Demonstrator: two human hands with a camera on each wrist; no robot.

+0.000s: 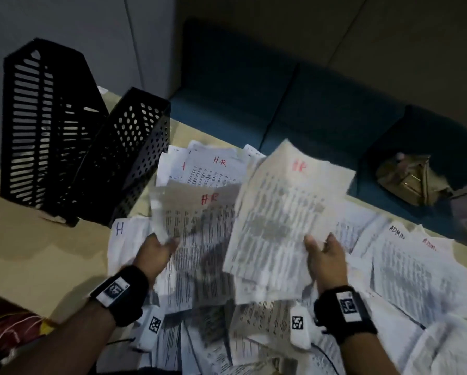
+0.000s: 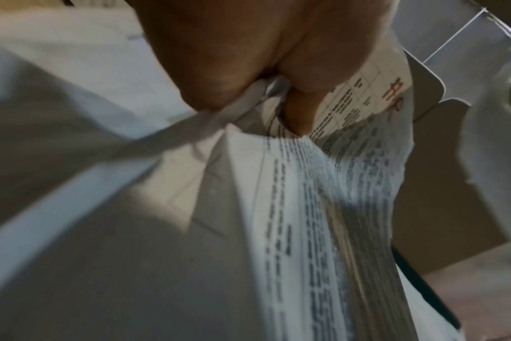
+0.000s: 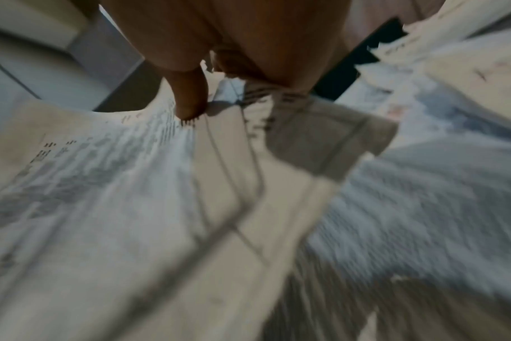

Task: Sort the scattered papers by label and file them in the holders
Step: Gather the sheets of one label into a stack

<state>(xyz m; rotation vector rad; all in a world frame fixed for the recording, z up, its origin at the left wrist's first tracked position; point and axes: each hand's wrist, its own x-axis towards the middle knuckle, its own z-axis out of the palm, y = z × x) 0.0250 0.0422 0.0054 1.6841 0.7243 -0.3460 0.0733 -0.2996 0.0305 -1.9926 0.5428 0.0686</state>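
The left hand (image 1: 156,247) pinches the lower edge of a printed sheet marked HR in red (image 1: 200,217), thumb on top and fingers beneath, which lifts it off the heap so its label can be read; the left wrist view shows the thumb (image 2: 299,115) pressed onto the paper near that same red mark; the right hand (image 1: 323,255) likewise pinches a second HR sheet (image 1: 283,212) by its bottom edge, raised and tilted toward the first, probably so the two can be stacked as one label group; a third HR page (image 1: 213,169) lies flat further back, just beside the holders, while pages marked ADMIN (image 1: 405,255) lie well apart on the right, which suggests a rough split by label is forming; most of the scattered papers (image 1: 227,334) lie unsorted on the table (image 1: 51,239); the slotted black holder (image 1: 45,125) and the perforated black holder (image 1: 135,150) stand touching at the back left, within easy reach of the left hand; whether they hold any papers I cannot tell.
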